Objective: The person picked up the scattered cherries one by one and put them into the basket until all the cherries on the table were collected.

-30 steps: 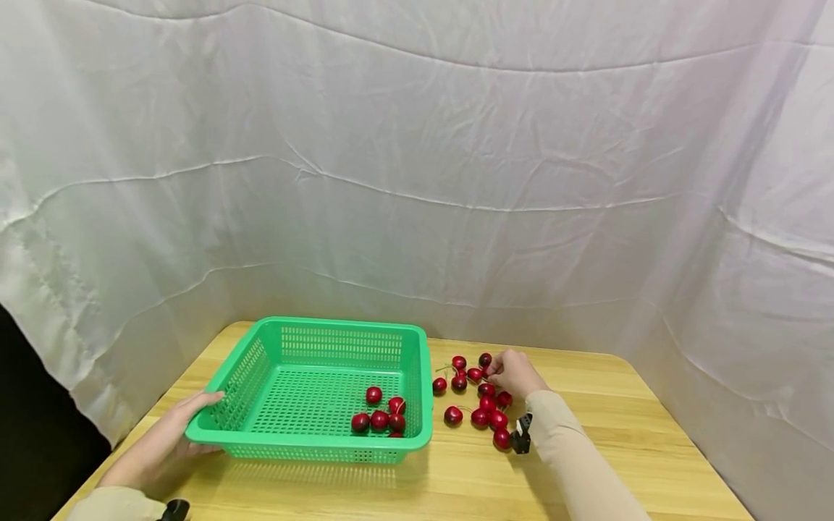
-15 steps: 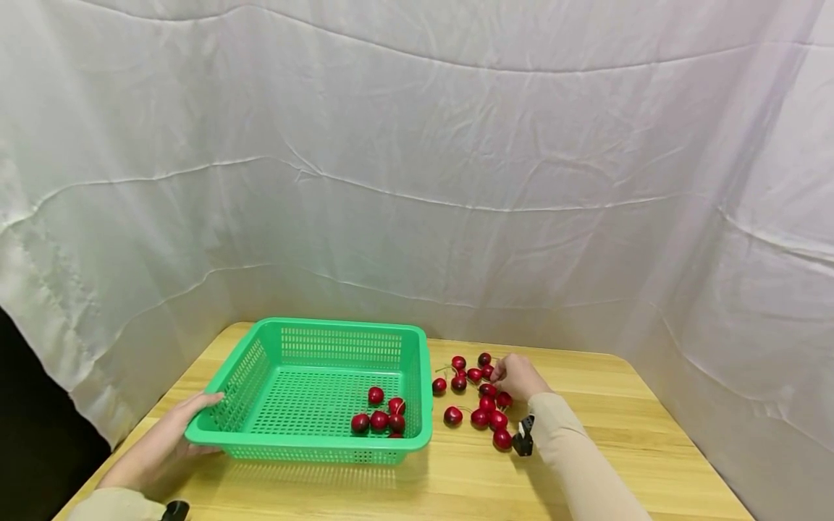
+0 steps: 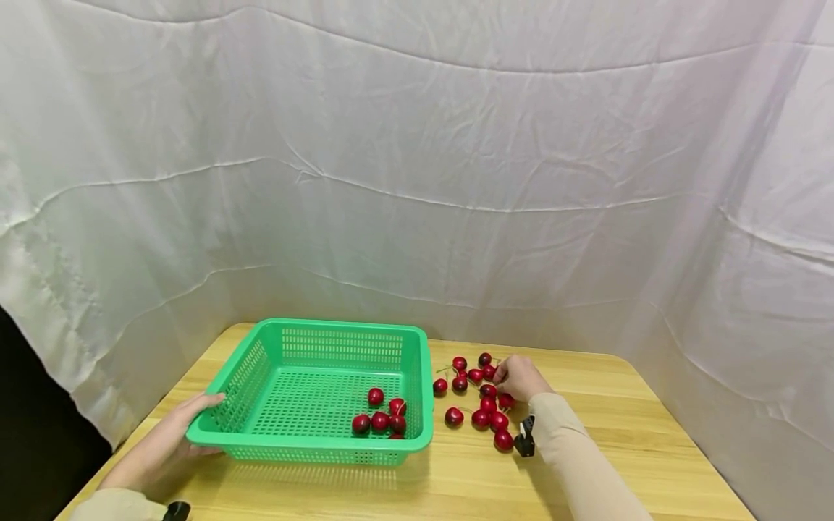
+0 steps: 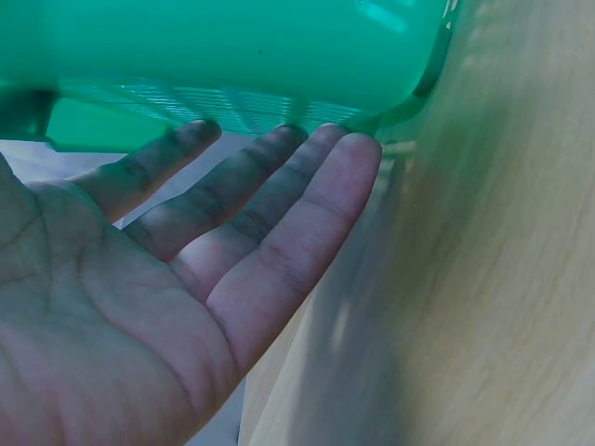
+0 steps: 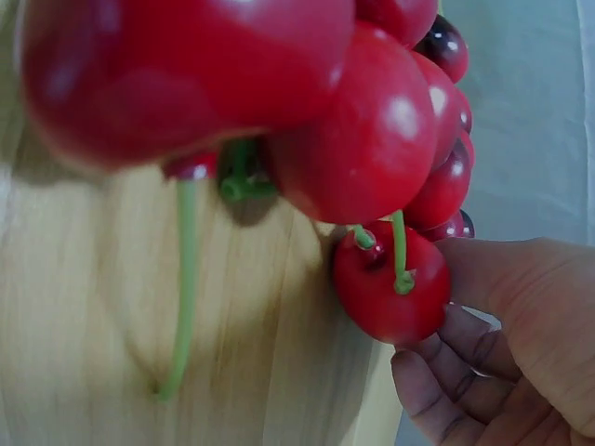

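A green plastic basket (image 3: 313, 438) holds several red cherries (image 3: 379, 421) in its near right corner. My left hand (image 3: 166, 434) grips its left end, thumb over the rim. In the left wrist view, the straight fingers (image 4: 288, 232) touch the outside wall under the rim. My right hand (image 3: 521, 378) is low among the loose cherries (image 3: 480, 419) right of the basket, its fingers bent and fingertips beside a dark red cherry (image 3: 488, 391). In the right wrist view, a cherry with a green stem (image 5: 390, 297) overlaps the fingertips; I cannot tell whether they pinch anything.
The wooden table (image 3: 625, 449) carries the basket and the loose cherries. Behind it and at the sides hangs a pale cloth (image 3: 417, 145). A black wrist-camera piece (image 3: 524, 435) on the right sleeve is close to the nearest cherry (image 3: 503, 441).
My right hand has shifted slightly right and toward me, and a cherry beside its fingertips shows more fully. The left hand and basket have hardly moved.
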{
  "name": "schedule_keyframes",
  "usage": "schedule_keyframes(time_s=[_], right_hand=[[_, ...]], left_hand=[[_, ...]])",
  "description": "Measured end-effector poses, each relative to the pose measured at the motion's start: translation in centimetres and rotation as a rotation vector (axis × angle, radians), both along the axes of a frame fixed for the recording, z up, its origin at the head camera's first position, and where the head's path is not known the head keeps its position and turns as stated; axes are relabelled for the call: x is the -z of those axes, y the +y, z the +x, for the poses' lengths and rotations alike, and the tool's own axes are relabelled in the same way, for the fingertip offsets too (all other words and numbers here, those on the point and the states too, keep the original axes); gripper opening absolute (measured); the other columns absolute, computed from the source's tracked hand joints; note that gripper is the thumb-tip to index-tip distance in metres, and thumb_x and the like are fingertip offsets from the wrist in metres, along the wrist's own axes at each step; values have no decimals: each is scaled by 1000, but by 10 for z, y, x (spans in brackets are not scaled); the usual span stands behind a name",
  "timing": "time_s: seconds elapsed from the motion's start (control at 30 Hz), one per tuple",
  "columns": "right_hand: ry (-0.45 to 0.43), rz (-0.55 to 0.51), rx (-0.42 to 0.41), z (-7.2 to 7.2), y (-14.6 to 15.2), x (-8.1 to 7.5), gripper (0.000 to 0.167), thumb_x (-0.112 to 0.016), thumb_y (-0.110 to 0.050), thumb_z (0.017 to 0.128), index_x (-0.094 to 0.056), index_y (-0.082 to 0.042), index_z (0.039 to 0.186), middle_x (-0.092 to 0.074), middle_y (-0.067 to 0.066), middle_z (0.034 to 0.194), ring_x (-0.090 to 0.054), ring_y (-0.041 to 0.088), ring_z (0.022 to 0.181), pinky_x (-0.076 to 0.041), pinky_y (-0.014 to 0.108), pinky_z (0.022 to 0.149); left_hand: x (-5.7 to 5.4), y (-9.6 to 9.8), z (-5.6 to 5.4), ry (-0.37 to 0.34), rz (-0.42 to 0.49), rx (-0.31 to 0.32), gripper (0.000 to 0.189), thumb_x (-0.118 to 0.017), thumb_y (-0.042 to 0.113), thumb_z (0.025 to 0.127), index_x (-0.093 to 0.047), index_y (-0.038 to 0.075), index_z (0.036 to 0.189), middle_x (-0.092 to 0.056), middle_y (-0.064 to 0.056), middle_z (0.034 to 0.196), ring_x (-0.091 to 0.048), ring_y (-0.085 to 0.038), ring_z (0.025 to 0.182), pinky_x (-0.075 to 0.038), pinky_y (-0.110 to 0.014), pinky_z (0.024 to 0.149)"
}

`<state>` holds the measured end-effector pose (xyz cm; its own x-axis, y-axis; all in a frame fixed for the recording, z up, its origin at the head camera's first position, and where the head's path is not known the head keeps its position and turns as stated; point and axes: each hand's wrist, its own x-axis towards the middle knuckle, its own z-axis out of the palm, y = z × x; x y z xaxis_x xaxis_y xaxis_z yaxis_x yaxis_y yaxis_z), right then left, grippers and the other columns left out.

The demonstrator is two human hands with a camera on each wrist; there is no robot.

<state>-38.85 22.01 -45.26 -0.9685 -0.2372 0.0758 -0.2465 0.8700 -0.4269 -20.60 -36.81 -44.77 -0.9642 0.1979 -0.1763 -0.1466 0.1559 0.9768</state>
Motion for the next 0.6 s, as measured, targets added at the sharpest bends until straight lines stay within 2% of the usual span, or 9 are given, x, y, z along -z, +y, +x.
schedule_keyframes(time_s=[0.3,0.6], right_hand=[[4,20,-46,-3,1,6,22,-86,1,86,-72,-9,72,-67,-2,70,-60,14,67,-56,36,76],[-11,37,-70,0,4,6,22,-81,0,89,-69,-10,74,-64,-1,74,-57,15,70,-54,37,77]], left_hand=[[1,0,0,-1,10,0,79,-33,37,118,5,-16,163,-63,1,127,-70,-11,109,-63,-36,95],[-1,1,-1,-9,4,-12,78,-32,37,118,4,-15,163,-59,-6,135,-68,-11,109,-62,-36,94]])
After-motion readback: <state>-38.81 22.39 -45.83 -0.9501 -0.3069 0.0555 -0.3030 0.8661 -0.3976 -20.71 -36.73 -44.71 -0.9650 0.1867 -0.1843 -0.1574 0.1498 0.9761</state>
